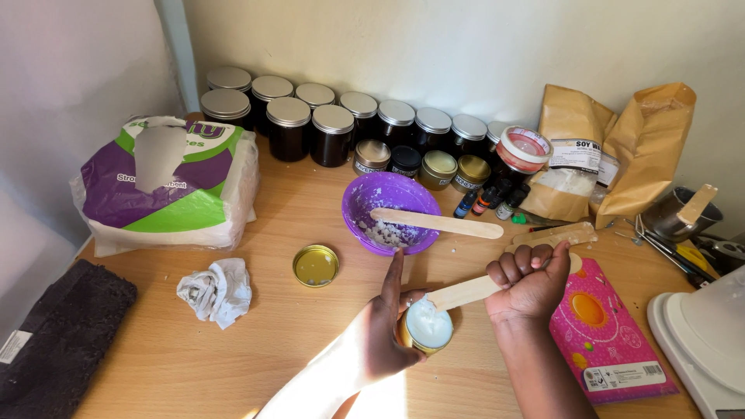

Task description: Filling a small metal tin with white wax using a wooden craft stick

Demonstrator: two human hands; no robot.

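Wooden flat stirring stick (466, 292) sits clenched in the right hand (528, 285), all fingers (521, 262) curled tight into a fist, its tip pressing into white wax. That wax fills a small round gold tin (426, 327), cupped by the left hand (386, 334), whose forefinger (393, 278) points straight up. Beyond the fingertips lies a purple plastic bowl (390, 209); left of them, a round gold lid (315, 265).
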